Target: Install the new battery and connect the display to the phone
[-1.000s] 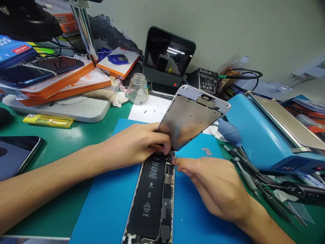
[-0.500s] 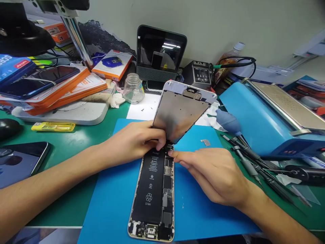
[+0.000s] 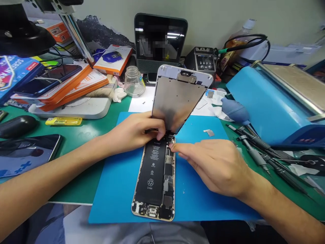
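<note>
An opened phone lies on the blue mat point(image 3: 195, 200), its black battery point(image 3: 149, 173) and circuit board point(image 3: 168, 169) bare. Its screen point(image 3: 179, 98) is tilted up at the far end, inner side facing me. My left hand point(image 3: 144, 130) has its fingers curled round the lower left edge of the screen, near the battery's top. My right hand point(image 3: 215, 166) is closed except for its index finger, whose tip touches the upper right of the board. No tool shows in it, though its folded fingers are partly hidden. A small metal plate point(image 3: 209, 132) lies beyond it on the mat.
At the right are screwdrivers and tweezers point(image 3: 256, 156), a blue air blower point(image 3: 235, 111) and a blue machine point(image 3: 274, 105). On the left lie another phone point(image 3: 30, 154), a black mouse point(image 3: 19, 126) and a yellow case point(image 3: 63, 121). A glass jar point(image 3: 134, 83) and dark display point(image 3: 159, 40) stand behind.
The whole view has shifted, so the phone and mat appear higher. Both hands keep nearly the same places on the phone, and the screen stays raised.
</note>
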